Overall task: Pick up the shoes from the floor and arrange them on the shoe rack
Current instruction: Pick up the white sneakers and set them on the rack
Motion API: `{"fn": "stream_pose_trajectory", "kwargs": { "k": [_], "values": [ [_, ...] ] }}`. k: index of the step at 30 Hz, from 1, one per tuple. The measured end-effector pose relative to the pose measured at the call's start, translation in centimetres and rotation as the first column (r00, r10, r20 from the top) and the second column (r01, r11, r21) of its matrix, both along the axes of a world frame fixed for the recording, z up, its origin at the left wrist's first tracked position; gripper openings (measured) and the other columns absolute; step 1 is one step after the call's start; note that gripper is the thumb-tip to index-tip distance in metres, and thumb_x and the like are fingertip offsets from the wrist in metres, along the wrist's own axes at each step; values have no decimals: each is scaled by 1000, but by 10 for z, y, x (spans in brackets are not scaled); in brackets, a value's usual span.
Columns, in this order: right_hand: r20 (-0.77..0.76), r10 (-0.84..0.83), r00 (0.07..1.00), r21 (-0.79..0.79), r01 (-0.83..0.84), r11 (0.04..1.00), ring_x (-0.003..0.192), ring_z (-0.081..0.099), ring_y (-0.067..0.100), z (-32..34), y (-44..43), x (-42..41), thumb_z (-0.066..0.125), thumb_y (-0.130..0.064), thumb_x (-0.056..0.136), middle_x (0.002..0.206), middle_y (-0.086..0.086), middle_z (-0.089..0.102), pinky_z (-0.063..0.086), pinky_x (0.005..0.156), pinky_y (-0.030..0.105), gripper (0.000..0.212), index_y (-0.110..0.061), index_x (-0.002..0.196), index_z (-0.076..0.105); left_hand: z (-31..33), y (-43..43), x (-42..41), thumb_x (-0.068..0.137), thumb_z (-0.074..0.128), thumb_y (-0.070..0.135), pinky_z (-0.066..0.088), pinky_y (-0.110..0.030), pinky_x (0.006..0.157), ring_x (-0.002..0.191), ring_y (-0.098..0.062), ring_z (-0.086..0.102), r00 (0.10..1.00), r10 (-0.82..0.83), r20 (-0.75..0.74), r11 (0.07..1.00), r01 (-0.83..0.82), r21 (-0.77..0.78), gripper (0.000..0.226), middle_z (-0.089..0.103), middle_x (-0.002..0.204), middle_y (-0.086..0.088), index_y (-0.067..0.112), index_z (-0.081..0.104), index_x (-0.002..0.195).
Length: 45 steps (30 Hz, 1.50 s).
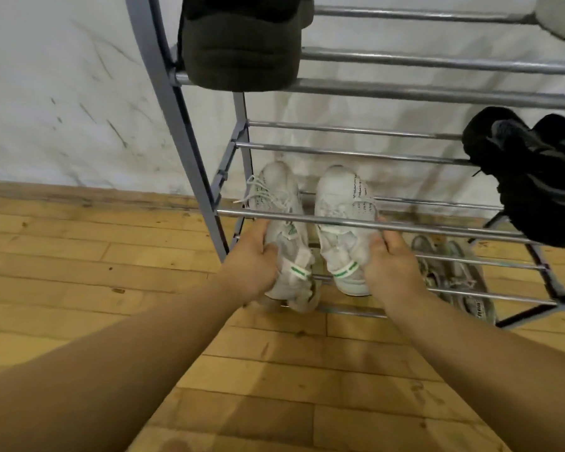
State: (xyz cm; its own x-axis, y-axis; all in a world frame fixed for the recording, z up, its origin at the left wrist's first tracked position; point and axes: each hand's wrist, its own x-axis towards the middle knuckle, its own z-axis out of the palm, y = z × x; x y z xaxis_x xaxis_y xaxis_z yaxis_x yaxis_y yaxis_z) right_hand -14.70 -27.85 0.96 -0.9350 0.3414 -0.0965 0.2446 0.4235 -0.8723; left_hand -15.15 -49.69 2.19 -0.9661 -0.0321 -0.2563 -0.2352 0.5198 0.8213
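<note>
Your two bare forearms reach out over the wooden plank floor [79,256] toward the foot of the metal shoe rack [177,125]. Your left hand [252,262] grasps the outer side of the left white sneaker [282,203] near the heel, thumb on top and fingers curled round it. Your right hand [392,265] clasps the right white sneaker [340,194] the same way. Both sneakers, marked with a green stripe at the heel, sit side by side at the left end of the rack's lowest tier, toes toward the wall, passing beneath a chrome bar of the tier above. Just beside your right hand, a pair of grey sneakers [463,282] lies on the same low tier. On the tier above, at the right, rests a pair of black shoes [535,177]. Higher up at the left, a dark olive shoe [242,50] sits on the upper bars, heel toward you. Behind the rack stands a scuffed white wall [62,93].
</note>
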Motion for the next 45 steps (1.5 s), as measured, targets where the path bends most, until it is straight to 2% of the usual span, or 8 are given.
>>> {"fn": "stream_pose_trajectory", "kwargs": {
  "k": [2,4,8,13,18,33,42,45],
  "values": [
    [33,46,998,89,-48,995,125,54,23,-9,-2,-9,37,-35,110,141,-3,57,40,100,26,42,-29,149,50,-10,2,-19,108,36,39,54,-32,62,74,-18,68,1000,10,-21,998,-11,-60,48,65,115,-23,41,27,155],
    [55,125,991,166,-133,977,126,54,29,-18,-1,-7,37,-49,104,134,1,61,42,105,41,43,-29,137,55,-23,2,-22,104,31,54,49,-46,101,132,-36,48,996,-11,-86,972,-9,-233,54,40,153,-17,37,27,155],
    [9,297,955,249,-290,924,118,52,17,-26,7,4,56,-56,92,128,-7,57,42,99,40,46,-39,135,49,-27,11,14,92,38,74,20,-52,120,154,-32,6,970,-209,-127,904,142,-403,69,6,168,-3,51,16,153],
    [80,377,923,286,-384,878,127,49,24,-22,14,6,69,-59,73,134,-6,51,46,105,49,83,-47,148,33,-38,12,18,92,49,70,31,-50,117,149,-36,23,956,-278,-98,756,155,-636,88,9,168,-2,41,2,160],
    [170,373,912,368,-410,835,140,36,26,-20,8,11,75,-60,77,149,-3,38,32,112,43,100,-44,157,18,-30,6,18,102,42,56,58,-42,74,104,-25,64,961,-269,-68,651,129,-748,73,28,161,9,32,2,158],
    [97,440,893,315,-447,837,146,23,23,-22,-46,10,65,-57,89,157,-7,25,26,117,40,87,-43,159,15,-19,-12,24,102,36,58,48,-34,63,105,-25,67,956,-283,-78,558,98,-824,69,39,155,8,29,8,159],
    [258,473,843,320,-536,781,156,5,28,-19,-50,19,63,-59,86,169,-4,0,17,122,47,94,-49,158,4,-30,-29,41,101,47,52,54,-36,70,109,-25,66,937,-267,-225,747,54,-662,69,32,161,6,34,14,158],
    [119,447,886,509,-441,739,152,16,32,-19,-36,51,64,-52,87,166,8,14,21,121,46,80,-36,155,25,-37,-36,66,95,59,47,52,-41,82,119,-31,58,918,-240,-315,816,14,-578,70,33,154,-3,31,24,154]
  ]
}}
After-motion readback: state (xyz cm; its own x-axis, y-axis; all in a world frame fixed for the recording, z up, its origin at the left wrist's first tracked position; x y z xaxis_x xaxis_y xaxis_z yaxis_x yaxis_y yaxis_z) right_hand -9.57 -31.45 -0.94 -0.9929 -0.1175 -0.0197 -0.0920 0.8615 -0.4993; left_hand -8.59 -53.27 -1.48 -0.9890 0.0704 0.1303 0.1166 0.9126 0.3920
